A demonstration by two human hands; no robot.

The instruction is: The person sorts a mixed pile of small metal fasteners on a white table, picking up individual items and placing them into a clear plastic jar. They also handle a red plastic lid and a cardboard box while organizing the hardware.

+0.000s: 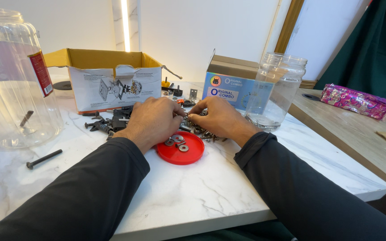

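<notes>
My left hand (153,119) and my right hand (218,118) meet fingertip to fingertip over a pile of small metal hardware (198,129) on the white marble table (193,187). Both pinch into the screws and washers; what each holds is too small to make out. Just below the hands lies a red round lid (180,151) with a few washers (178,142) in it. Dark screws and black parts (108,124) lie to the left of my left hand.
A large clear plastic jar (10,85) with one bolt inside stands at left, a long bolt (44,159) before it. An open cardboard box (106,78), a small printed box (233,87) and an empty clear jar (277,91) stand behind. A pink shiny pouch (356,101) lies on the wooden side table.
</notes>
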